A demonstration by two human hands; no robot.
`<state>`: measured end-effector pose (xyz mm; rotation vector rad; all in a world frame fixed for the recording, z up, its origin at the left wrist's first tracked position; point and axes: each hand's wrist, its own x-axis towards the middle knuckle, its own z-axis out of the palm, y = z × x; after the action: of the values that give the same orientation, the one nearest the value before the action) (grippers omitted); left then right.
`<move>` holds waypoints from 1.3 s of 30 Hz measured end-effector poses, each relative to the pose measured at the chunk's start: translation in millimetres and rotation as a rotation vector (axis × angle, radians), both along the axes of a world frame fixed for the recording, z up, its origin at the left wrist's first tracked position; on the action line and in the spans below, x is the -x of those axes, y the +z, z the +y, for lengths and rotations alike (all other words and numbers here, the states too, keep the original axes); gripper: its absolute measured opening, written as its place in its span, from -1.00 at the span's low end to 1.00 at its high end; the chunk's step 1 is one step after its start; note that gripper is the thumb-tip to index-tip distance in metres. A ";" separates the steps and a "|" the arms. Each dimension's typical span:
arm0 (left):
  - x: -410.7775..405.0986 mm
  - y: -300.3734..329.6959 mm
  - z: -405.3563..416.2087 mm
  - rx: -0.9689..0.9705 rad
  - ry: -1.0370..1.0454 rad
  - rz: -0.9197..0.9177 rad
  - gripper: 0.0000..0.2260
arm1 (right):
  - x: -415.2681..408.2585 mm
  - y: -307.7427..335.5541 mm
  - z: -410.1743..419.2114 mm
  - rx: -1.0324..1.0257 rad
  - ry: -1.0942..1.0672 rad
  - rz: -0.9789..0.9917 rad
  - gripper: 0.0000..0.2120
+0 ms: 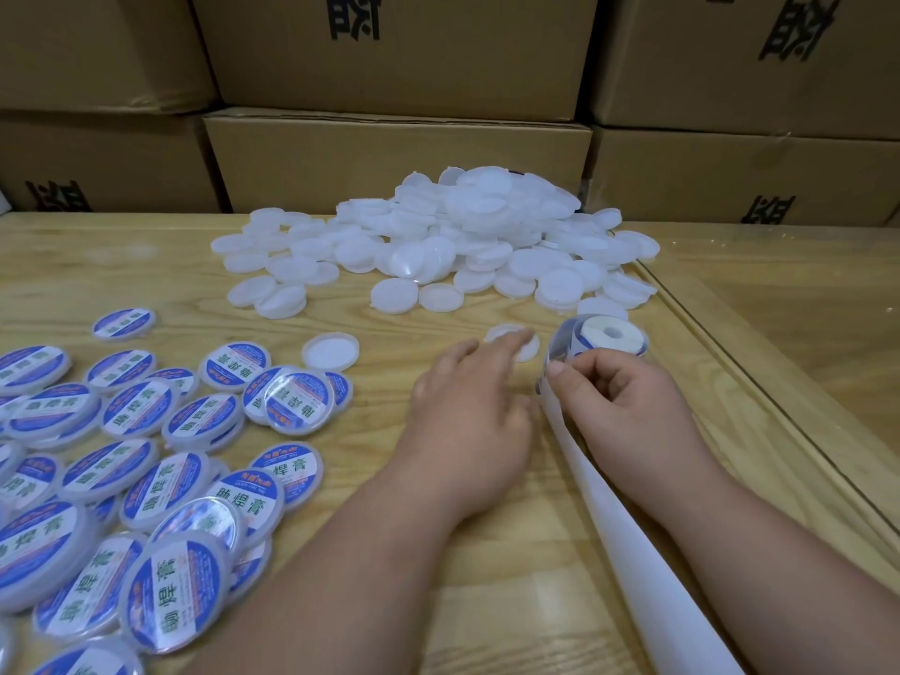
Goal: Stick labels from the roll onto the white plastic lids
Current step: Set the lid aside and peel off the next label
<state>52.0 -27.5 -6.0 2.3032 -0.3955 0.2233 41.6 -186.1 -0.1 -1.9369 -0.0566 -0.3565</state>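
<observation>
This looks like a storeroom or small packing workshop. Stacked brown cardboard cartons (397, 158) with bold black printed characters wall off the far edge of a pale wooden table (146, 265). In front of the cartons lies a heap of plain white lids (453, 236); nearer, to the left, identical labelled lids (160, 475) spread in bulk

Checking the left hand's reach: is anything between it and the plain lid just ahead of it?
Nothing visible. The left hand lies flat on the table, its fingertips already at the near edge of the lid. The roll and the right hand sit off to the right, apart from the lid.
</observation>
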 end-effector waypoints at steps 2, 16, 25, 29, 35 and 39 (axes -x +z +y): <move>-0.3 -4.0 -2.4 -0.291 -0.057 0.019 -0.43 | -0.5 -0.1 -0.3 0.005 0.004 -0.010 -0.74; -2.0 -7.0 -9.3 -0.399 -0.045 0.081 -0.45 | -0.5 0.9 0.5 0.029 0.000 0.008 -0.75; -0.1 -7.5 -8.8 -0.206 0.090 -0.065 -0.67 | 0.2 3.5 0.3 -0.015 0.000 0.046 -0.75; -0.8 -8.0 -9.0 -0.177 0.125 -0.063 -0.87 | 1.3 8.3 -0.2 0.006 0.022 0.083 -0.74; -4.5 -7.5 -8.7 -0.181 0.075 -0.008 -0.95 | 3.1 9.8 -2.1 0.088 0.079 0.098 -0.75; -5.0 -7.2 -9.8 -0.078 0.095 -0.065 -0.89 | 1.5 6.2 -5.6 0.092 0.077 0.098 -0.80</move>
<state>56.9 -37.3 -13.3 2.3988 -0.3334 0.3359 40.1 -191.7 6.2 -2.0344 -0.0842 -0.2104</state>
